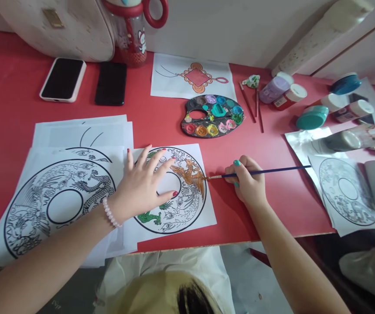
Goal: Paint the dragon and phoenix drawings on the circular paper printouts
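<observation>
At my far left a stack of printed sheets (59,205) lay on the red counter (11,113), the top one an uncoloured ring drawing. My left hand (141,185) rested flat on the half-coloured drawing (174,192) just right of that stack, fingers spread wide and holding nothing, simply pinning the paper down. At twelve o'clock from that hand, well back, sat two phones (86,80) side by side and a water bottle (131,30).

My right hand (248,183) was closed in a pen-style grip on the paintbrush (256,172). The brush lay almost level, its long axis running nine to three, the handle trailing off towards three o'clock and the bristle tip at nine o'clock from my grip, touching the orange bird at the drawing's right edge. So the right hand was the nearer one to that spot; the left lay across the middle of the ring.

The paint palette (212,115) sat at about eleven o'clock from my right hand, with spare brushes (253,104) beside it. Paint bottles (305,100) clustered at one to two o'clock, and more sheets (344,192) lay at three o'clock. A pale wall closed off the back.
</observation>
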Action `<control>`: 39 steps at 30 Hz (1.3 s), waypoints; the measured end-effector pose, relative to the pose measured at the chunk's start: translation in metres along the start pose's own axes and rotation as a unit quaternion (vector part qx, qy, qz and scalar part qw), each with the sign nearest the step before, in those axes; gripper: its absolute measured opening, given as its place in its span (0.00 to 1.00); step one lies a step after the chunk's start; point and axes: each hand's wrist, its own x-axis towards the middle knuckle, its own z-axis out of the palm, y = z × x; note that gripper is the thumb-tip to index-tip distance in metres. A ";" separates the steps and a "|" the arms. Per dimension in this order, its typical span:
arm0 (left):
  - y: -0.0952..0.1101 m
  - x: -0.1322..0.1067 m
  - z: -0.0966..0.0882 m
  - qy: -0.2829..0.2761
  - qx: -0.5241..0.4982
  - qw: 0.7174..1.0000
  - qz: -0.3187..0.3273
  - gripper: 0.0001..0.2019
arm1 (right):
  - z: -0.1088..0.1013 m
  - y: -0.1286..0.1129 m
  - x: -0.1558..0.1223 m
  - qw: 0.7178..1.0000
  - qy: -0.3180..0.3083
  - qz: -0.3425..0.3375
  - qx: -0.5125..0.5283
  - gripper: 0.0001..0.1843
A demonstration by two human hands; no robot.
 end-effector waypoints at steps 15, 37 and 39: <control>0.001 0.000 -0.001 0.005 0.000 1.000 -0.005 0.34 | 0.002 -0.001 0.000 1.000 0.007 0.007 0.003 0.24; -0.001 -0.001 0.004 0.038 -0.009 0.999 -0.001 0.34 | -0.003 0.005 -0.001 1.000 -0.016 0.005 0.010 0.25; -0.001 -0.001 0.003 0.038 -0.012 0.999 0.001 0.34 | -0.004 0.006 -0.001 1.000 -0.024 0.009 -0.002 0.25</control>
